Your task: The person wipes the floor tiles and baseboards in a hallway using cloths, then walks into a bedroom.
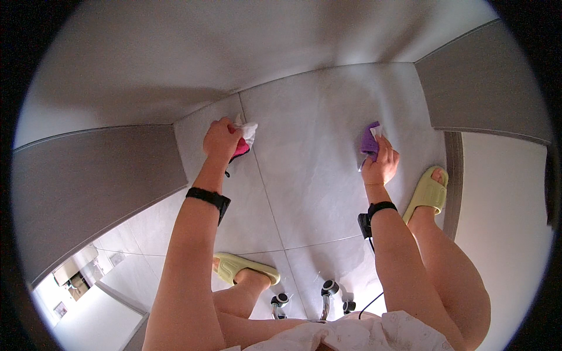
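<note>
My left hand (pixel 221 138) grips a bunched white cloth or tissue (pixel 247 133) and a bright pink cloth (pixel 241 149) with a dark edge; a small black loop (pixel 227 174) hangs below the wrist side. Farther right, my right hand (pixel 383 162) holds a folded purple cloth (pixel 370 142), with a bit of white material (pixel 376 130) showing at its top. Both hands are low over the grey tiled floor (pixel 303 166); whether the cloths press on it is hard to tell.
Dark panels stand at left (pixel 96 188) and right (pixel 478 83), with a pale wall (pixel 184 52) ahead. My feet wear green slides (pixel 428 193). Chair casters (pixel 329 288) sit close behind. A black cable (pixel 371 305) runs by my right arm, and each wrist bears a strapped black device (pixel 364 225).
</note>
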Available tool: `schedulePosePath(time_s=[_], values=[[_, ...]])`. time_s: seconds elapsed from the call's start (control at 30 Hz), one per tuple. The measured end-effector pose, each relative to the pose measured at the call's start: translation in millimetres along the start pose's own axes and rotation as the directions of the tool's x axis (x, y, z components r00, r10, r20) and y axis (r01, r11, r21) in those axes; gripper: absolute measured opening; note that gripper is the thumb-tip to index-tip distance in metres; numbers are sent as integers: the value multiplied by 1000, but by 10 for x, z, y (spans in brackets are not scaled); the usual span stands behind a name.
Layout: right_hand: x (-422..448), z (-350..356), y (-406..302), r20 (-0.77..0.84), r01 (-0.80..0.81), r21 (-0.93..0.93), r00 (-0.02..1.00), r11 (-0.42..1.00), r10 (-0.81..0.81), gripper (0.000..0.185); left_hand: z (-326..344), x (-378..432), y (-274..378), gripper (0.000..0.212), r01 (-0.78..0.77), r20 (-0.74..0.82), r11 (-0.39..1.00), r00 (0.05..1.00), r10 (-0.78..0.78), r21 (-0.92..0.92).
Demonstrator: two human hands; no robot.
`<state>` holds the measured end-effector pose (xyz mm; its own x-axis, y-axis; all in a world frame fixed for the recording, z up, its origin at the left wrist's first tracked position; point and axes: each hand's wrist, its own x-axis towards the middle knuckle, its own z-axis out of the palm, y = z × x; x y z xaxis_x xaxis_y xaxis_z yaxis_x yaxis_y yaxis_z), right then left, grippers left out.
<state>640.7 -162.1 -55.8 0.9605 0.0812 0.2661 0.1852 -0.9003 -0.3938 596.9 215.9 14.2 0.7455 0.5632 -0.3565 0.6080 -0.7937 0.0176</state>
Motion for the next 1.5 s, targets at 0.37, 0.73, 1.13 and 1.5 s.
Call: schedulePosePath(time_s=[0.37, 0.73, 1.13, 1.5], values=[[-8, 26, -61, -18, -35, 24, 999, 999, 35, 55, 118, -58, 77, 19, -145, -49, 981, 987, 153, 131], [-5, -32, 7, -9, -1, 47, 1000, 999, 1, 57, 234, -292, 1300, 22, -467, 6, 828, 870, 493, -312], [-14, -64, -51, 6, -24, 45, 1000, 999, 24, 56, 452, -279, 1876, 11, -472, -238, 862, 872, 427, -185], [-8, -35, -13, -3, -24, 27, 1000, 999, 24, 56, 350, -653, 1765, 39, -701, 95, 555, 655, 750, 448]])
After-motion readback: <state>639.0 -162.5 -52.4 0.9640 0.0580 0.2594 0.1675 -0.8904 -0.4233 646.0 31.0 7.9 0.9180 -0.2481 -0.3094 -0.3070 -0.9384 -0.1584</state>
